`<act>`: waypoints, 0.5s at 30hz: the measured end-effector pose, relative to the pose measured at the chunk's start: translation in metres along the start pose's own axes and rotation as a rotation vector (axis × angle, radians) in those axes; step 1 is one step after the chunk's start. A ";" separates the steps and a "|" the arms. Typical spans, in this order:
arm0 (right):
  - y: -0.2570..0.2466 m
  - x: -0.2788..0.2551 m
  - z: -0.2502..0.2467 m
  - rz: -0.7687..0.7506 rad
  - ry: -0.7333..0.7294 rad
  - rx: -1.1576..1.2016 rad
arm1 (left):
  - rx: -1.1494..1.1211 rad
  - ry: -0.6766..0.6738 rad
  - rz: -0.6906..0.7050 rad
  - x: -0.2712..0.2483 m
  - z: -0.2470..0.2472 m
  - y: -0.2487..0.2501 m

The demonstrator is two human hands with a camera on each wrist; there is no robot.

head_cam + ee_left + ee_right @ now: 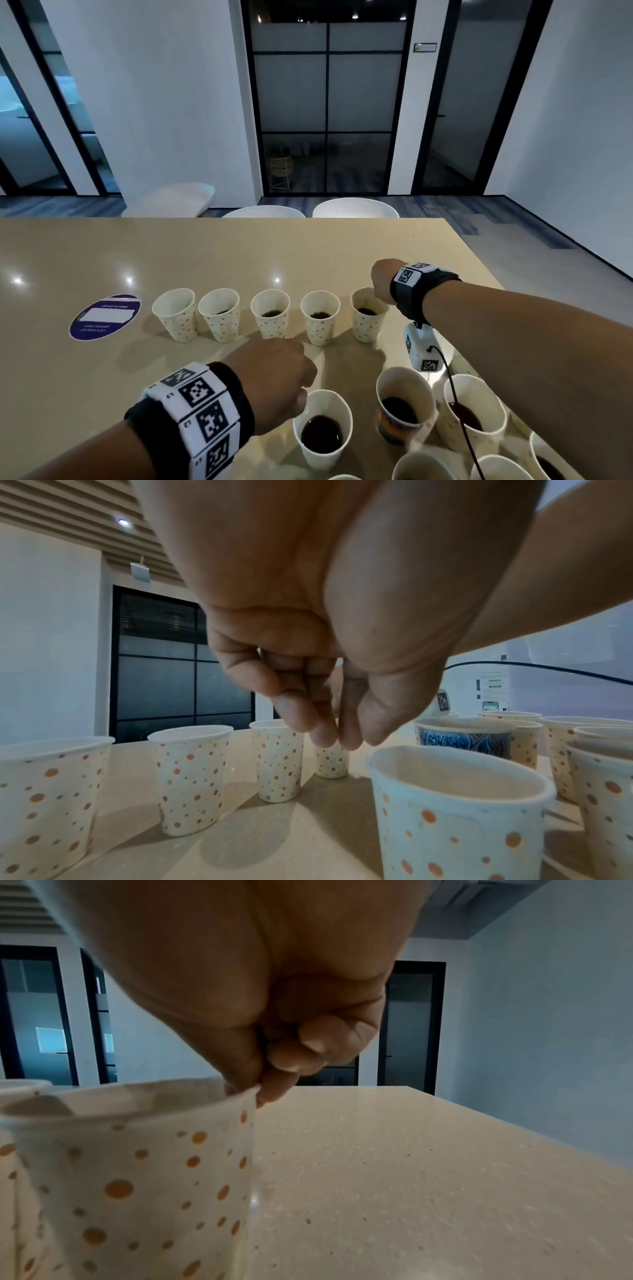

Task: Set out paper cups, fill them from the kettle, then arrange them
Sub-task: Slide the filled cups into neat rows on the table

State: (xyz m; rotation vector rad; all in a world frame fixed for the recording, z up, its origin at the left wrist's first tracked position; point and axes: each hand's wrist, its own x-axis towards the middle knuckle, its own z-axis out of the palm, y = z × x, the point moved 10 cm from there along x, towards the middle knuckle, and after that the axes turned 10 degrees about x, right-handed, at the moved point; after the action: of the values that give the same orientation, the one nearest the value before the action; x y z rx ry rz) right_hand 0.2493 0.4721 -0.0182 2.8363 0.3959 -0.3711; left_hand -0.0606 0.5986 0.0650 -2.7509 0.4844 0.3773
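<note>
Five dotted paper cups stand in a row across the table [205, 253], most showing dark liquid at the bottom. My right hand [380, 291] pinches the rim of the rightmost cup of that row [368, 322]; the right wrist view shows thumb and fingers of that hand [260, 1088] on the rim of this cup [137, 1177]. My left hand [301, 387] hovers over a nearer filled dotted cup [322, 428]. In the left wrist view its fingertips [339, 737] hang bunched just above that cup's rim [455, 818], holding nothing. No kettle is in view.
Several more filled cups crowd the near right, among them a blue-patterned one [462, 739]. A round purple sticker [104, 317] lies left of the row. The table's right edge runs close to my right arm. White chairs [354, 207] stand beyond the far edge.
</note>
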 end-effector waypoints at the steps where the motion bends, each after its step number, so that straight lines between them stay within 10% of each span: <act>1: -0.004 -0.014 -0.007 -0.022 0.022 0.020 | 0.002 0.002 0.003 0.001 0.001 0.001; 8: -0.013 -0.105 -0.065 -0.147 0.175 0.106 | -0.013 0.030 -0.032 0.010 0.001 0.000; 15: -0.048 -0.215 -0.028 -0.373 -0.386 0.247 | -0.075 -0.062 -0.041 0.022 0.016 -0.001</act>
State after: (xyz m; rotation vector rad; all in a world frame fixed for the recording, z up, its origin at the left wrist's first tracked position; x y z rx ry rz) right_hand 0.0412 0.4741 0.0586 2.8129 0.8437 -1.0871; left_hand -0.0436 0.5983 0.0441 -2.8072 0.4057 0.4784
